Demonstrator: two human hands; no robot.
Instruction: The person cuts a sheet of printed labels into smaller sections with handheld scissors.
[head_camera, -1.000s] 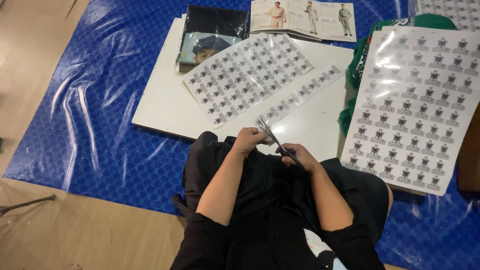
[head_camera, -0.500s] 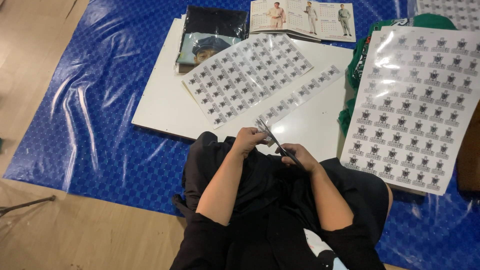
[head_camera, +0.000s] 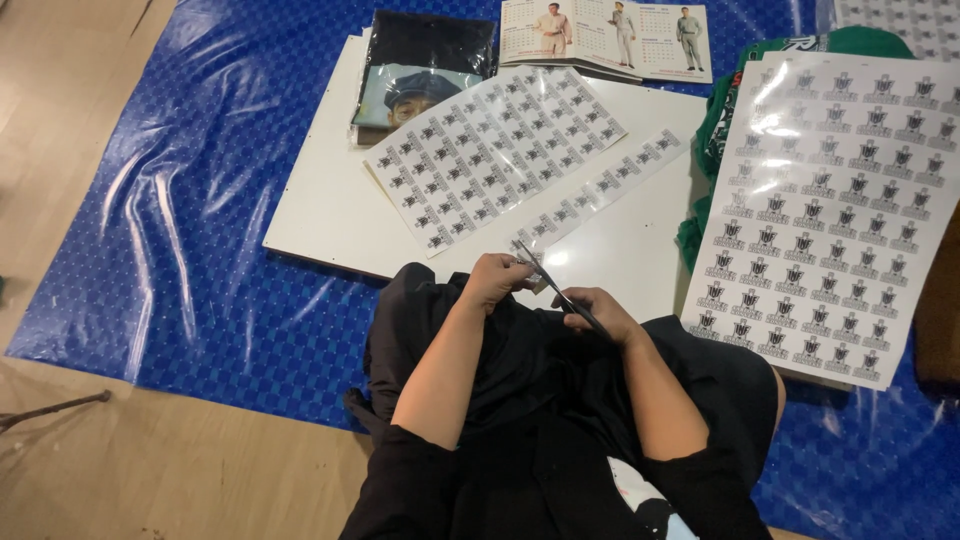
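We take this for a small garment-labelling or printing workplace set up on the floor. Our landmark is the white board (head_camera: 330, 215), which lies on a blue plastic tarpaulin (head_camera: 190, 200) spread over a wooden floor (head_camera: 60, 90). On the board lie sheets of printed labels (head_camera: 490, 150); at its far edge are a packaged dark garment (head_camera: 425, 70) and a uniform catalogue (head_camera: 605, 38).

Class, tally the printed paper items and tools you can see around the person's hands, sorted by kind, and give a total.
Full sticker sheets: 2
Cut sticker strips: 1
Scissors: 1
Calendar cards with three figures: 1
Packaged dark garments: 1
White boards: 1
Total: 7
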